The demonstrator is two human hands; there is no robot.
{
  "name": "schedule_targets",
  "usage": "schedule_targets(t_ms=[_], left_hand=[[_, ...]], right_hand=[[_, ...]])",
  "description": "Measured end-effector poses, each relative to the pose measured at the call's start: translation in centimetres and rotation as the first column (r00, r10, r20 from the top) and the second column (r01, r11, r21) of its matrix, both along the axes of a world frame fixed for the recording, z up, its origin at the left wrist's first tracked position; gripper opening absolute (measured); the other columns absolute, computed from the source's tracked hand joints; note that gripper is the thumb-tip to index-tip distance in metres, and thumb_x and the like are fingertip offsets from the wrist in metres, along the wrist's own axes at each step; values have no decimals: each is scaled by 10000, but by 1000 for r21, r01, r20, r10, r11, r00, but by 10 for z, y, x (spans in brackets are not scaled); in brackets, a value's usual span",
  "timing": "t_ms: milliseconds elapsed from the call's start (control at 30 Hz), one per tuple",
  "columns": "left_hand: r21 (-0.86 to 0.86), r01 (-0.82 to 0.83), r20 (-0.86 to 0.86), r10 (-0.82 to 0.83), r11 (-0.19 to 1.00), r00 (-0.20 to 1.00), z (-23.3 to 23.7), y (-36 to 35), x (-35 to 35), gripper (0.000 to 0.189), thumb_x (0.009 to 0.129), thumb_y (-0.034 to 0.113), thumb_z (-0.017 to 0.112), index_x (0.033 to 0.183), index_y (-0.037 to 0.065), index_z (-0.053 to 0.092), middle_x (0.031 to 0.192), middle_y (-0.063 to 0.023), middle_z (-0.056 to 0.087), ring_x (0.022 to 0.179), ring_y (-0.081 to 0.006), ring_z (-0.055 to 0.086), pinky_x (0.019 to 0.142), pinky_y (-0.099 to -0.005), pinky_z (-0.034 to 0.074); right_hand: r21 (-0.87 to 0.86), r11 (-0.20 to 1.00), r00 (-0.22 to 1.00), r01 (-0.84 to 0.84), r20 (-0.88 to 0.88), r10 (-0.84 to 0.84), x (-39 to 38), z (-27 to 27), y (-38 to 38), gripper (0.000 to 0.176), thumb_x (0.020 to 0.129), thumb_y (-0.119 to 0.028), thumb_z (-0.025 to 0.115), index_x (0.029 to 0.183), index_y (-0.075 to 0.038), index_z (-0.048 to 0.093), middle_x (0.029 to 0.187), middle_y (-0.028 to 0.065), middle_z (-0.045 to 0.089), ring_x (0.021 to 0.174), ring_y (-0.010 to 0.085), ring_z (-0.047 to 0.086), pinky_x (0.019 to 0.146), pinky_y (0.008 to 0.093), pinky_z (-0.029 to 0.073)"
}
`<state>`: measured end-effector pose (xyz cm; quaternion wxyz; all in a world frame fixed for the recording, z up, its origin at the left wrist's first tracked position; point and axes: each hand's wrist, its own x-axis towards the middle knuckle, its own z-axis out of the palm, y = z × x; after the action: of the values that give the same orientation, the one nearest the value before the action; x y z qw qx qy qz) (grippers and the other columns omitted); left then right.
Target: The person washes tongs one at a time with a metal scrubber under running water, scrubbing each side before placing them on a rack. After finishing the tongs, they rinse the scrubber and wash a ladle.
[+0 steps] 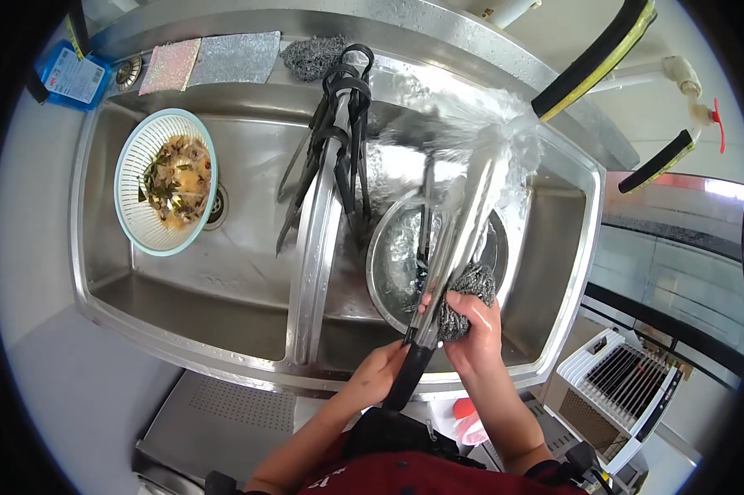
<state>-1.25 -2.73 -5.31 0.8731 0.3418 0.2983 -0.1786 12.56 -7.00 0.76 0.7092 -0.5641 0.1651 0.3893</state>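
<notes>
My left hand (376, 375) is closed on the black-handled end of a long shiny metal utensil (463, 239), whose exact kind I cannot make out. It slants over the right basin, its far end under splashing water. My right hand (475, 330) presses a steel wool scrubber (473, 290) against the metal just above the black handle. Below the utensil, a round metal bowl (376, 264) sits in the right basin, with water in it and a dark, thin piece partly hidden behind the utensil.
Water pours from a black-and-yellow hose (595, 66). Black, strip-like items (339, 132) hang over the basin divider (306, 289). A colander (127, 206) with food scraps stands in the left basin. Cloths (232, 59), another scrubber (313, 58) and a blue bottle (77, 74) line the back ledge.
</notes>
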Motion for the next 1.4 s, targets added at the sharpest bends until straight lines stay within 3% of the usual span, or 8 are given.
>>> schedule_targets(t_ms=[100,300,400,500,700,967,1100,1400], left_hand=[[481,-33,94,-14,876,995,8,-1,5,223,894,177,375,939,-3,497,610,-22,503,475,-92,420,462,-230,359],[539,-147,220,30,829,975,27,11,22,179,883,142,411,841,-19,475,535,-104,503,448,-175,490,452,-290,372],[533,-90,211,-30,841,977,20,9,23,160,877,130,411,863,-21,463,515,-108,499,437,-201,502,445,-313,378],[547,23,120,-105,837,987,23,18,20,114,862,88,421,841,-17,462,543,-104,509,470,-193,518,468,-284,398],[574,92,100,-180,814,979,20,0,7,110,853,82,426,853,-25,456,553,-131,517,488,-241,535,476,-302,407],[603,-3,75,-53,798,996,25,26,8,163,862,111,413,805,-40,439,506,-132,490,459,-265,525,460,-333,400],[568,50,107,-134,822,985,26,6,-5,155,861,102,415,825,-49,428,498,-133,485,457,-262,523,454,-340,395],[506,47,96,-110,861,989,31,19,4,170,870,135,413,820,-24,445,504,-120,480,439,-222,495,456,-311,382]], right_hand=[[9,1000,991,-11,132,10,5,0,-10,344,715,-161,550,967,61,476,798,181,558,715,268,565,668,369,476],[-130,970,974,207,117,-192,36,-40,-44,457,850,-434,395,1036,-25,475,945,116,556,895,209,537,768,324,433],[-130,959,949,-251,163,271,13,-80,-68,387,844,-321,471,1058,1,463,1020,113,534,939,178,503,829,324,392],[-21,950,945,-313,95,313,2,-33,-18,419,802,-254,531,1086,41,439,986,194,540,933,300,533,817,409,447],[-53,995,996,-87,24,89,87,-37,30,243,712,-151,597,877,-1,502,747,97,554,657,189,566,577,301,482],[-37,989,987,-142,-85,139,-2,-55,23,242,694,-117,565,889,11,502,690,133,551,608,253,575,561,362,485],[-170,968,981,-183,29,191,107,-64,40,255,718,-194,566,891,-20,499,720,110,558,627,214,571,543,358,488],[-104,987,992,-123,-3,124,72,-64,33,308,687,-141,577,951,-19,477,751,131,544,580,247,557,565,381,491]])
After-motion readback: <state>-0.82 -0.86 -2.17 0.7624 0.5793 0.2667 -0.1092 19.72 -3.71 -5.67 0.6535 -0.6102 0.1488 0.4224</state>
